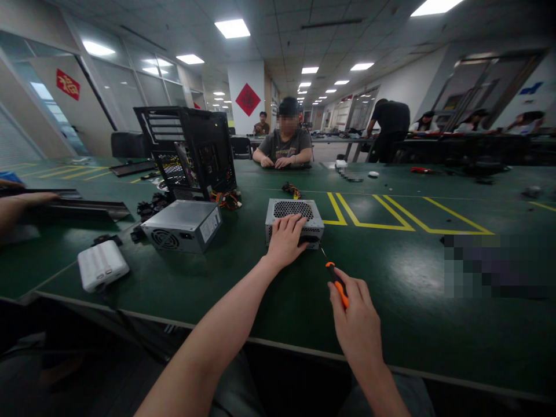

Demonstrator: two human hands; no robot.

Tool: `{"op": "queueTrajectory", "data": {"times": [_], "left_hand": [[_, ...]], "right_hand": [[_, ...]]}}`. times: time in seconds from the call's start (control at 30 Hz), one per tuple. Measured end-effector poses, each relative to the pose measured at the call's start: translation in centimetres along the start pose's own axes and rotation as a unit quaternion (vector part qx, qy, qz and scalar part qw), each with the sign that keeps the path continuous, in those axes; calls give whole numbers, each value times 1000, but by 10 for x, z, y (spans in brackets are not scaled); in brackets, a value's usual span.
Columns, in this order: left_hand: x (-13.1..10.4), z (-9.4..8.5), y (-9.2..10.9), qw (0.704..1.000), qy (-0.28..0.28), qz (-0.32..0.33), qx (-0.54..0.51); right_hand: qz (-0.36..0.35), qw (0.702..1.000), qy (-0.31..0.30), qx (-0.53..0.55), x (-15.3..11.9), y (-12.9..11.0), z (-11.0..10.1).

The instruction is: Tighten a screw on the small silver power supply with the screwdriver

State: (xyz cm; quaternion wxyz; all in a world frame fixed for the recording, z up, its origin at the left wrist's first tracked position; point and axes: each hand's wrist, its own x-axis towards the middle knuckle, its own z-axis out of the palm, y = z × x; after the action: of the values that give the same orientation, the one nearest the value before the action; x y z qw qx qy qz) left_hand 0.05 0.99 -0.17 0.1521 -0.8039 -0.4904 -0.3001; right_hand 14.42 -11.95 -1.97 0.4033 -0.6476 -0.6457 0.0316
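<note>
Power supply, mesh face up, sits on the green desk straight ahead of the wearer, whose bare hands I watch from my remote seat. The left hand lies over it, fingers across the mesh and thumb by the near side; I cannot tell whether it grips or merely presses. The right hand is closed around the handle of an orange-and-black screwdriver, nearer the wearer and off to the right. What matters most to me is the angle: the screwdriver's long axis slants forward and leftward, its thin shaft ending right by the box's near right corner. Whether the tip touches there, I cannot make out. Of the two, the left hand is nearer the box. Left of it stand a second grey unit and a black computer case.
</note>
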Motion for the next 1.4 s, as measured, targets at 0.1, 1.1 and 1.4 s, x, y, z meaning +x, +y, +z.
{"op": "queueTrajectory", "data": {"times": [0.1,1.1,1.4], "left_hand": [[0,0,0,1000,2,1,1],[0,1,1,1000,-1,0,8],[0,3,0,1000,1,-6,6]], "right_hand": [[12,1000,-15,3,0,1,1],[-3,999,-17,29,3,0,0],[-30,999,11,42,1,2,1]]}}
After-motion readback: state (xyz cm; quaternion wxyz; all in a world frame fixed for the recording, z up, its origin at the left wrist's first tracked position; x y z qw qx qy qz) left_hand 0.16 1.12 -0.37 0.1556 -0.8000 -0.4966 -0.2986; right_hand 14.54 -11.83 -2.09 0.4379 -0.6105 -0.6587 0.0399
